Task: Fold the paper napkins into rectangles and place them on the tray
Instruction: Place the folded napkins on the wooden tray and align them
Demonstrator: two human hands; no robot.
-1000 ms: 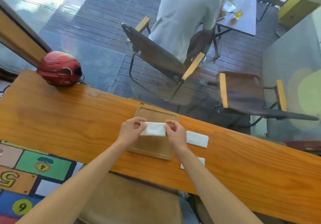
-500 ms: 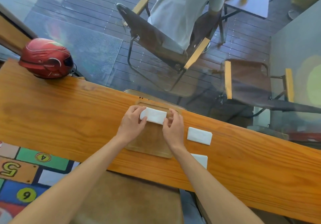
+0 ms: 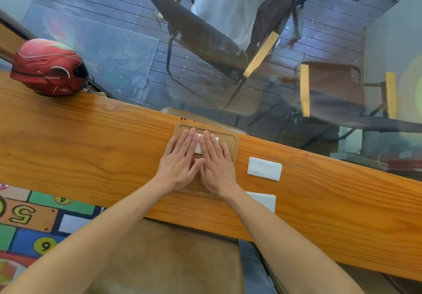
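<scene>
**Pressing a folded napkin flat on the tray**

A long wooden counter [image 3: 91, 147] ran along a glass wall, beyond which a seated person and chairs were visible. A red helmet [image 3: 49, 66] rested at the counter's far left end. A shallow wooden tray [image 3: 235, 143] lay at the middle of the counter. Both hands rested on it side by side, thumbs touching: the left hand [image 3: 179, 160] and the right hand [image 3: 215, 161] lay palm down with fingers extended and almost together, gripping nothing. Beneath them lay a folded paper napkin [image 3: 199, 145], of which only a white strip showed between and past the fingers. A second napkin [image 3: 265, 168] lay on the counter just right of the tray, and a third napkin [image 3: 265, 200], partly hidden by the right forearm, lay nearer the counter's front edge.

Judged from this arrangement, the step in hand was flattening the first napkin in place on the tray. The next move probably called for lifting both palms without dragging the paper, then reaching right for the second napkin.
</scene>
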